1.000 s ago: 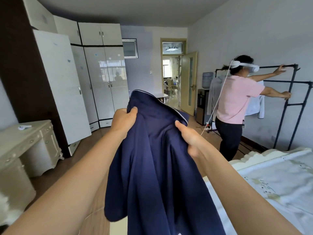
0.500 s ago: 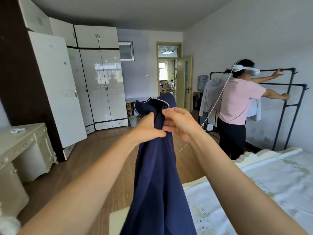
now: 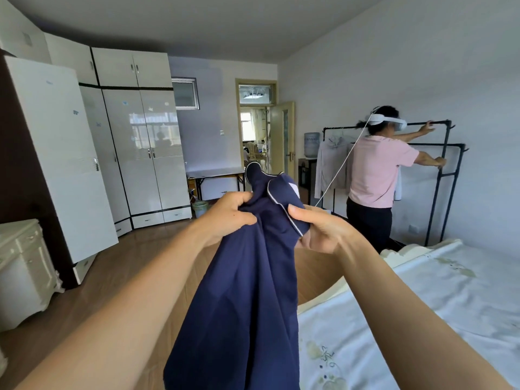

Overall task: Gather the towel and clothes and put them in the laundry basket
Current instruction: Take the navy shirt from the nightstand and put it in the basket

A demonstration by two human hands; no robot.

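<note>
A navy garment (image 3: 244,291) of soft, matte woven cloth hangs in long loose folds at the centre of the view, its upper edge trimmed with thin white piping that curves around a bunched collar or cuff; which of the two it is cannot be told from the crumpled shape. The cloth falls from the hands toward 6 o'clock and runs out of the bottom edge.

The left hand (image 3: 228,215) sits just at 9 o'clock of the bunched top, arm stretched forward, fingers curled closed over a gathered wad of the fabric. The right hand (image 3: 323,229) is at 3 o'clock of it, thumb pressed flat along the piped edge and the other fingers folded underneath, pinching the cloth. The two hands are near each other, with the gathered fabric between them.

At 4 o'clock lies a bed (image 3: 439,299) covered in a smooth white sheet with faint embroidered flowers. At 2 o'clock a second person (image 3: 374,175) in a pink top grips a black metal clothes rack (image 3: 447,181). Glossy white wardrobes (image 3: 140,147) stand at 10 o'clock on a wooden floor (image 3: 118,266).
</note>
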